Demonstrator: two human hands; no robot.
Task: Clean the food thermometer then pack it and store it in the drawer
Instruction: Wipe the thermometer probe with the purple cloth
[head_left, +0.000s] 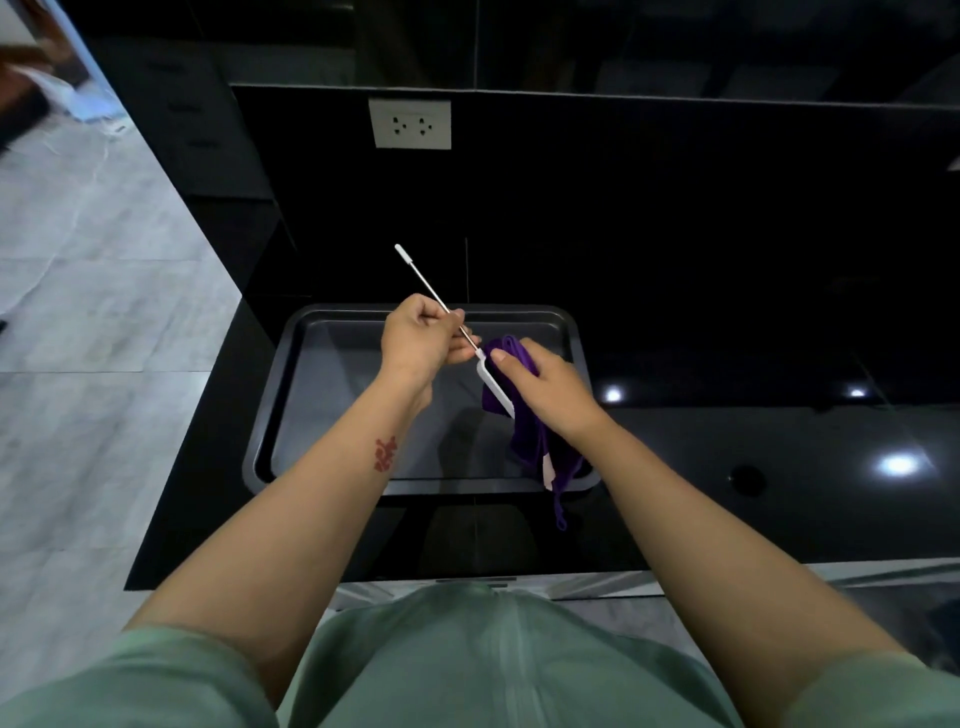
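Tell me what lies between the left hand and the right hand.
Head view: the thermometer bridges the gap between left hand and right hand, where its metal stem meets the white handle.

Single head-worn wide-angle view, steep downward, close above tray (332, 395) on counter (727, 493).

The slim food thermometer (496, 389) is white with a silver probe (441, 304). The crumpled cloth (524, 441) is purple, the rectangular tray (260, 415) dark grey.
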